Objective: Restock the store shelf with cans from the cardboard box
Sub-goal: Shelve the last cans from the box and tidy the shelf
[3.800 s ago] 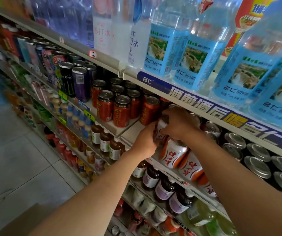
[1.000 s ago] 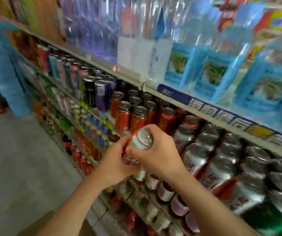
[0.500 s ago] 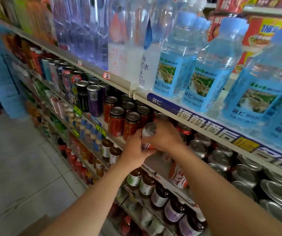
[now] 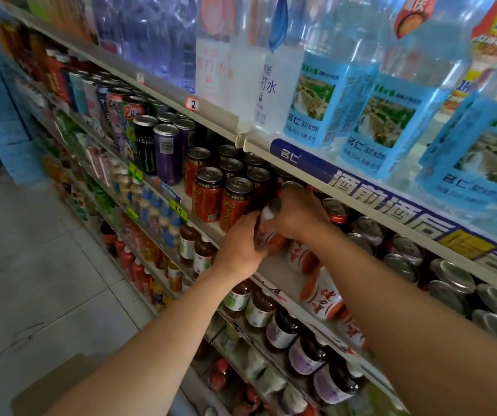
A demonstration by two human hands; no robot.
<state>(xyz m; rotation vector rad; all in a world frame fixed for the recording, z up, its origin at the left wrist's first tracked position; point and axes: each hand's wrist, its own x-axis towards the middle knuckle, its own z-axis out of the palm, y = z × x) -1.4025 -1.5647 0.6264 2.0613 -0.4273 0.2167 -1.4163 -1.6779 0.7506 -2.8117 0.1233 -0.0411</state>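
Holding one white and orange can (image 4: pixel 266 232) between both hands, we stood close to the store shelf (image 4: pixel 274 265). Our left hand (image 4: pixel 239 249) gripped the can from the left side, with its fingers (image 4: pixel 251 219) curled around the body. Our right hand (image 4: pixel 298 216) gripped it from the right and from above, and its fingers were also bent around the can. The can was tilted, with its silver top (image 4: pixel 274 205) pointing up and towards the back of the shelf, and it was just above the bare front part of the shelf board.

Just to the left of the can stood a group of dark red cans (image 4: pixel 208 195), upright and close together. To the right, more white and orange cans (image 4: pixel 322 298) stood in a row along the shelf edge, and behind them we saw many silver can tops (image 4: pixel 403 265). On the shelf above stood large water bottles (image 4: pixel 388 115) with blue labels. On the shelf below stood small dark bottles (image 4: pixel 280 328). At the bottom left of the view, a corner of the cardboard box (image 4: pixel 55 385) was visible on the tiled floor (image 4: pixel 31 265).
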